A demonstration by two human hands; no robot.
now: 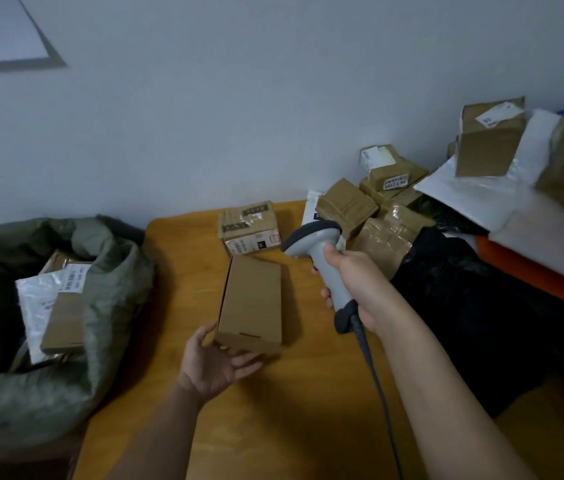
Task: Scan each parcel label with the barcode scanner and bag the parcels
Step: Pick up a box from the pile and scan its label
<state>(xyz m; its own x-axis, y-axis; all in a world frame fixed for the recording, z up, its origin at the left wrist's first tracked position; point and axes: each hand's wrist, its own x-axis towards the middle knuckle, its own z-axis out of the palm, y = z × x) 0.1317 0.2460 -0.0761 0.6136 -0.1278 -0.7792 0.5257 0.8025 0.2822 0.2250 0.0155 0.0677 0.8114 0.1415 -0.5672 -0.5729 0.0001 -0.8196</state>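
Note:
A plain brown cardboard parcel (251, 303) lies on the wooden table (301, 410), no label showing on its top. My left hand (218, 365) is palm up at its near end, thumb on the left edge and fingers under the front. My right hand (360, 282) grips the handle of a grey barcode scanner (322, 251), whose dark head points left over the table, above and right of the parcel. Its cable (377, 382) runs down toward me. A green bag (107, 306) at the left stands wide and holds several parcels (59, 306).
A taped box with a label (249, 226) sits just behind the plain parcel. A heap of brown parcels (377, 202) and a white mailer (474, 188) fill the back right. A black plastic bag (474, 306) lies at the right. The wall is close behind.

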